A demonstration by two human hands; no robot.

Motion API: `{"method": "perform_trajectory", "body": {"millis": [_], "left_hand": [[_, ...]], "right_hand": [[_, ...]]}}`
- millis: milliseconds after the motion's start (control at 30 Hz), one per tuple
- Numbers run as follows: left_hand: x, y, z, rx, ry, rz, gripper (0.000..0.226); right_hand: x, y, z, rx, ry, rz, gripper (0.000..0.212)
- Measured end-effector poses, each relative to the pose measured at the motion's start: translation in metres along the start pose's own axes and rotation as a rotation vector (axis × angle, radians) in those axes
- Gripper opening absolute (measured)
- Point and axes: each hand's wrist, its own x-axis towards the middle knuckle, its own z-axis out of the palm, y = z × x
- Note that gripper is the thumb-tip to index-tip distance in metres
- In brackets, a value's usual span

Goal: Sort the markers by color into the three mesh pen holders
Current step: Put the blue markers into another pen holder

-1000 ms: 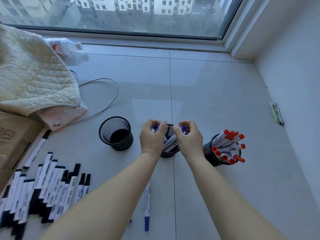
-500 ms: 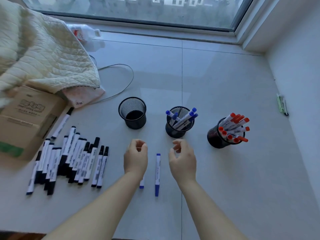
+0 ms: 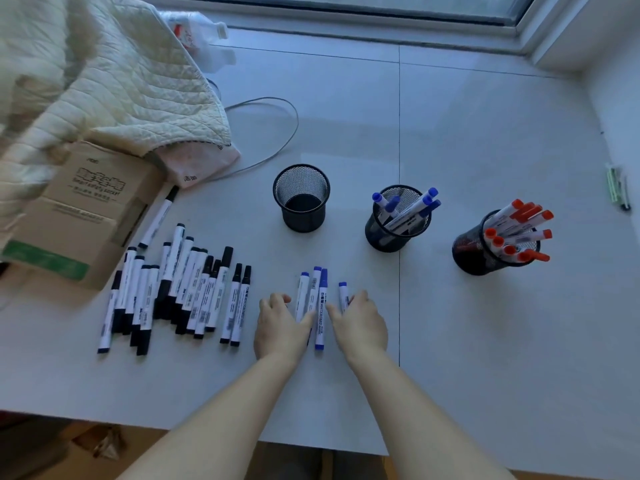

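Blue markers (image 3: 320, 306) flat between left hand (image 3: 280, 327), right hand (image 3: 360, 323).

Pale tiled floor (image 3: 467, 140) meets a window frame (image 3: 346, 15) in daylight.

"WHITEBOARD" on blue marker (image 3: 321, 313)
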Motion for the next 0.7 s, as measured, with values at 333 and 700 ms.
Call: {"method": "perform_trajectory", "body": {"millis": [333,700], "left_hand": [[0.013,0.003,-0.002,0.103,0.025,0.017,0.058],[0.026,0.022,0.001,0.384,-0.045,0.086,0.033]], "right_hand": [[0.007,-0.001,0.004,-0.151,0.044,-0.051,0.026],[0.013,0.035,-0.006,0.187,0.082,-0.066,0.016]]}}
